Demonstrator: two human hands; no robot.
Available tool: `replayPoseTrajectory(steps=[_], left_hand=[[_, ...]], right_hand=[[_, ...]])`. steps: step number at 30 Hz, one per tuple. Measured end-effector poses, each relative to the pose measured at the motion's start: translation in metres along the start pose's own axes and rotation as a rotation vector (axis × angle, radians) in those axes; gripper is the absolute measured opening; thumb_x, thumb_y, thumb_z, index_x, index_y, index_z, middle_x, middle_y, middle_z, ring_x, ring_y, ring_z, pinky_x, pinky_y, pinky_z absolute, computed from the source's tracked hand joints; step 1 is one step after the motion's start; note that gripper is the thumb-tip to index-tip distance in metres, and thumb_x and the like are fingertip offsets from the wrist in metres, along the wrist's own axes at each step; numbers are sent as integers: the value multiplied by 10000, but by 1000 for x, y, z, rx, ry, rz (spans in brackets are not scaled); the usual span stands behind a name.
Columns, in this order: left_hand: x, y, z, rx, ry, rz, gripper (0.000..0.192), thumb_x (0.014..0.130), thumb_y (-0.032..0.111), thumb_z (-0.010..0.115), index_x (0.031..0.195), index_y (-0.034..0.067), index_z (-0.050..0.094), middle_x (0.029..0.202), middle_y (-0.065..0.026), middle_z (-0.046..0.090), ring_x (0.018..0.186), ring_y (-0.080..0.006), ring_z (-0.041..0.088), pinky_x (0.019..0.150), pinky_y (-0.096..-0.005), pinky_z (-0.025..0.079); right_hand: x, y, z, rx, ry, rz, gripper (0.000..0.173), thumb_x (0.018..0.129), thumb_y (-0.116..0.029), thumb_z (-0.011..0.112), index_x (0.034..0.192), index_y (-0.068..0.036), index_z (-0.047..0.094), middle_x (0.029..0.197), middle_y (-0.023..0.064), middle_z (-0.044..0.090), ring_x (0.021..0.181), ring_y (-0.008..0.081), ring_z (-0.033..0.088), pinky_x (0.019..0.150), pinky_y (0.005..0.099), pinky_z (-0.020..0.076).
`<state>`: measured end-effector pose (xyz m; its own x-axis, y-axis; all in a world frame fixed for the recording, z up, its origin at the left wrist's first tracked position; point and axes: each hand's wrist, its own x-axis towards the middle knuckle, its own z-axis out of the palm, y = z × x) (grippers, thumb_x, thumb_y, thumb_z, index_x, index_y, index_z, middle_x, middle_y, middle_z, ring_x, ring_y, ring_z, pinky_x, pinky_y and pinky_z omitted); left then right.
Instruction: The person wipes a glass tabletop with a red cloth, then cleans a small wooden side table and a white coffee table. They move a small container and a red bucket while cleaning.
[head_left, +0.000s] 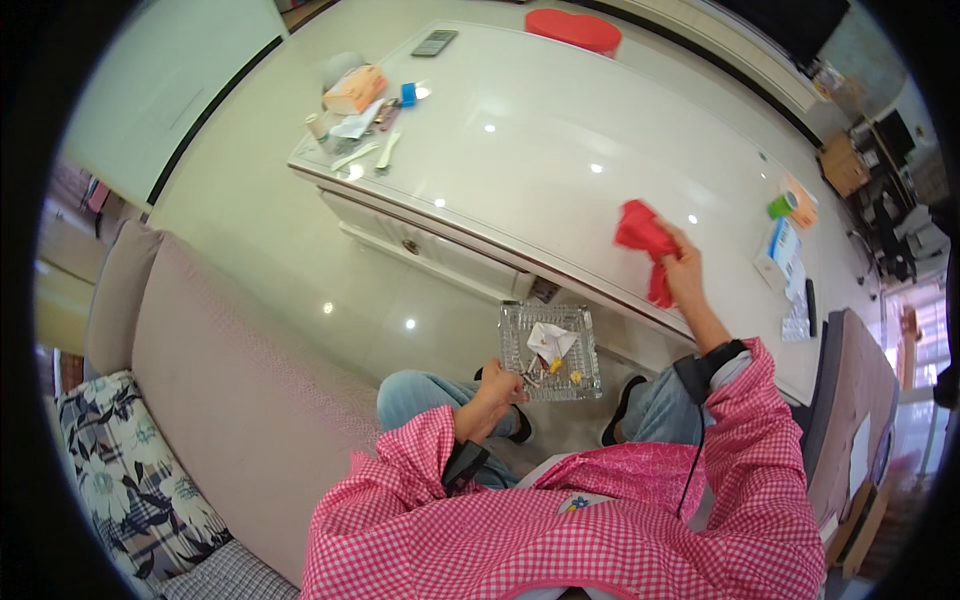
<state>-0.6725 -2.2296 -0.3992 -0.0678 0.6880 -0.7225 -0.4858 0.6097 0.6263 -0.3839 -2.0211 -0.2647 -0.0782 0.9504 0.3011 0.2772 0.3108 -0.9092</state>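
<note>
My left hand (501, 388) grips the near left corner of a square glass ashtray (587, 322), held out over the floor between my knees. Inside it lie a crumpled white tissue (553, 341), several cigarette butts (534, 370) and small yellow scraps (576, 377). Bunched in my right hand (682, 270) is a red cloth (643, 229), over the near part of the glossy white coffee table (525, 165). The cloth looks slightly blurred. Whether it touches the tabletop I cannot tell.
An orange tissue pack (355, 90), a paper cup (316, 127) and plastic cutlery (388, 150) crowd the table's left end. A blue-white box (778, 253), a green roll (782, 205) and a dark remote (811, 307) lie at the right. Behind stands a red stool (574, 30); a sofa (247, 337) is at left.
</note>
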Motion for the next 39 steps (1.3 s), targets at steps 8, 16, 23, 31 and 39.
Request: replayPoseTrajectory(steps=[8,16,23,31,39], left_hand=[[3,32,-25,13,151,72,451,588,-132,536,1032,-55,517,768,-139,578,546,-285,585,416,-382,471],[1,46,-16,-108,86,98,433,610,-123,525,1037,-61,490,725,-127,566,513,-240,563,416,-358,451],[2,43,-6,-20,59,77,442,626,-120,516,1059,-54,449,714,-132,542,484,-251,544,396,-367,445],[11,29,-14,-135,16,86,426,620,-132,524,1034,-47,466,698,-133,547,468,-262,551,372,-380,433],[25,14,-21,-79,9,82,415,623,-143,554,1018,-47,471,690,-123,552,479,-238,558,384,-373,427]], right_hand=[[95,72,36,-444,89,-126,504,730,88,481,1207,-10,614,1194,222,626,1123,383,572,1021,410,415],[72,1,147,-82,-758,-288,568,628,161,436,1059,-94,704,1127,77,666,1104,271,550,1003,364,417],[-11,-41,109,-163,-900,-339,518,633,151,467,1002,-106,723,1087,67,686,1051,259,566,965,374,435],[13,-110,-10,4,-168,431,404,799,63,516,1184,7,623,896,60,655,752,136,614,669,269,507],[78,-279,-153,-278,-163,798,440,694,141,477,1102,79,630,990,163,681,863,248,691,825,332,566]])
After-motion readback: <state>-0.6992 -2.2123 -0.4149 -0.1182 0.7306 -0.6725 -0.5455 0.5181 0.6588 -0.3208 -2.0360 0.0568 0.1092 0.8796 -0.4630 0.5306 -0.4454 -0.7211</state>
